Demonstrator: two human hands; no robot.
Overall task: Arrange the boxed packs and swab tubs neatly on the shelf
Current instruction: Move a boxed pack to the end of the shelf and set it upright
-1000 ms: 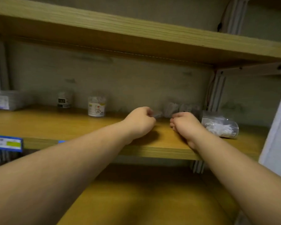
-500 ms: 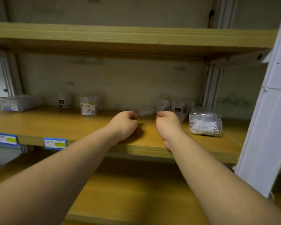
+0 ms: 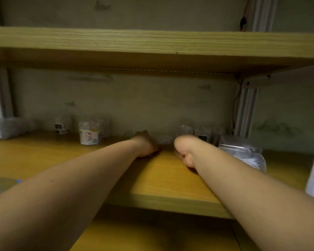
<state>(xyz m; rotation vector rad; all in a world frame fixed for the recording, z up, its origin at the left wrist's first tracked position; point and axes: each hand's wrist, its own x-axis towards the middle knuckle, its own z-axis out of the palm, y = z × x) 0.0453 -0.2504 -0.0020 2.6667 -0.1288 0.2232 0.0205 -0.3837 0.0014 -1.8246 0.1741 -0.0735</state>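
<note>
I am reaching both arms deep over the shelf (image 3: 170,178), toward its back edge. My left hand (image 3: 145,144) is resting on the wood with its fingers curled under, and my right hand (image 3: 184,151) is lying close beside it, fist-like, thumb tucked. Between them a small clear pack (image 3: 164,141) is sitting blurred against the back wall; whether either hand is gripping it, I cannot tell. Just behind my right hand, a row of clear swab tubs (image 3: 201,134) is standing along the back edge, and a clear bag of white pieces (image 3: 246,154) is lying near the shelf's right end. Toward the left along the back edge, a labelled swab tub (image 3: 88,132) is standing beside a smaller tub (image 3: 62,125), and a flat boxed pack (image 3: 5,127) is lying at the far left end.
</note>
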